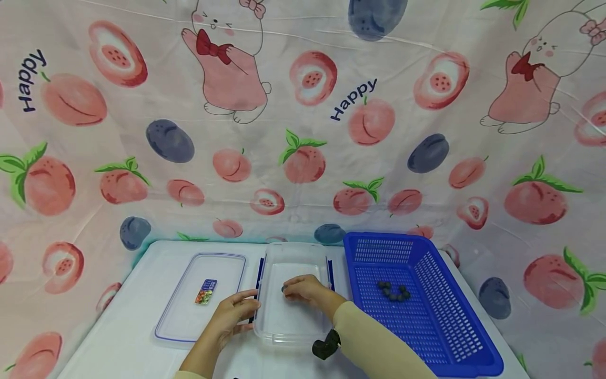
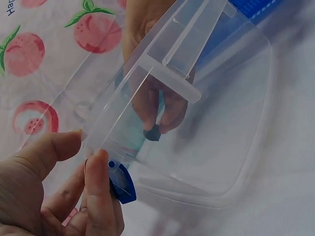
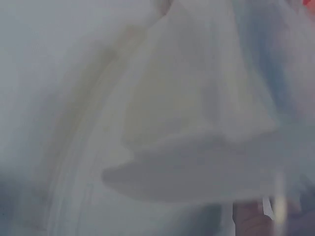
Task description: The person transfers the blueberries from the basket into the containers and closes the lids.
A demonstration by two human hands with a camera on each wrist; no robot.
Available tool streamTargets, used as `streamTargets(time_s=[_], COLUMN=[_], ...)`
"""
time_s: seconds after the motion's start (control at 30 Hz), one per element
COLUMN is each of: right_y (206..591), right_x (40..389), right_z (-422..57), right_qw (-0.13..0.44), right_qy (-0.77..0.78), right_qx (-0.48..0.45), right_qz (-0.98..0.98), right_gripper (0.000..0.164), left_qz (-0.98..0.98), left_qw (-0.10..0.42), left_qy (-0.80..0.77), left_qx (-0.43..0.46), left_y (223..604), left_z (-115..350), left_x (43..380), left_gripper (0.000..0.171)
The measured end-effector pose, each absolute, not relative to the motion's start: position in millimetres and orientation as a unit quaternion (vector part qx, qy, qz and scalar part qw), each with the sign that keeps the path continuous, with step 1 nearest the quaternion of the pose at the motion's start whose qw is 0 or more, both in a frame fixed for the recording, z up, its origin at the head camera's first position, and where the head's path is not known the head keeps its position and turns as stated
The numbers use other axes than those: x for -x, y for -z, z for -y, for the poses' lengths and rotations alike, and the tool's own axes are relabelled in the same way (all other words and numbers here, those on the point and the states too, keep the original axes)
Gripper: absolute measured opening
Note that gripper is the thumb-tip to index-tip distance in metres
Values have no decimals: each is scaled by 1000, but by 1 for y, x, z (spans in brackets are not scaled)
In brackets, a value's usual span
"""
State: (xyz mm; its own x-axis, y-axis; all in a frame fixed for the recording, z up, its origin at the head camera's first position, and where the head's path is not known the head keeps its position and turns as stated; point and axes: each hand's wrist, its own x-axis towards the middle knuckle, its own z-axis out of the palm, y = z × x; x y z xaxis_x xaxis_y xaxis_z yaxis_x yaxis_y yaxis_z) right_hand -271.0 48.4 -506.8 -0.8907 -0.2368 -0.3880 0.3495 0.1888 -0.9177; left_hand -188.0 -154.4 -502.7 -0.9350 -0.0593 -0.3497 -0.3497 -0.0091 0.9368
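As the left grip [image 1: 231, 313] holds the box [image 1: 283, 323] at nine o'clock, the right grip [image 1: 310, 290], fingers bent, pinches a dark lump [image 2: 153, 132] over its middle; cloth [image 1: 270, 139] at twelve reads "Happy".

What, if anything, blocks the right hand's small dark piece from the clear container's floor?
Nothing visible: the right hand pinches the small dark piece inside the open clear plastic container; the blue-rimmed lid lies beside it.

A lidless, clear plastic storage box [image 1: 279, 329] with blue side latches [image 1: 331, 273] stands upright at lower centre, the left hand [image 1: 232, 313] gripping its left side. Over its floor, the right hand [image 1: 307, 290] pinches one small dark lump [image 2: 152, 133].
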Motion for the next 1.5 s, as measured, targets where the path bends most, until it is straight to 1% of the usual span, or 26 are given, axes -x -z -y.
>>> streamTargets(time_s=[0.17,0.37,0.83,0.97,1.1,1.2,1.33,1.5], right_y=[513,515,513,501,474,451,426,408], right_x=[271,269,266,264,264,268,277,291], right_z=[-45,-44,-46,-52,-69,-90,-123,-166], right_qw=[220,217,210,215,229,236,229,207], right_qy=[633,632,625,627,638,641,640,639], right_qx=[-62,-82,-77,-45,-15,-6,9,9], right_qz=[-739,-740,-748,-748,-735,-730,-733,-741], right_gripper=[24,23,25,30,36,38,40,47], left_qz=[-696,-694,-694,-694,-693,-692,-692,-692], left_qw=[103,103,105,102,102,103,100,98], left_qy=[-696,-699,-697,-697,-699,-700,-700,-699], left_qx=[144,140,148,147,144,144,147,149], left_y=[504,506,503,505,505,505,504,505], left_z=[153,152,151,151,151,151,151,153], left_x=[188,189,188,189,190,189,189,190], left_gripper=[47,48,47,48,48,47,47,46])
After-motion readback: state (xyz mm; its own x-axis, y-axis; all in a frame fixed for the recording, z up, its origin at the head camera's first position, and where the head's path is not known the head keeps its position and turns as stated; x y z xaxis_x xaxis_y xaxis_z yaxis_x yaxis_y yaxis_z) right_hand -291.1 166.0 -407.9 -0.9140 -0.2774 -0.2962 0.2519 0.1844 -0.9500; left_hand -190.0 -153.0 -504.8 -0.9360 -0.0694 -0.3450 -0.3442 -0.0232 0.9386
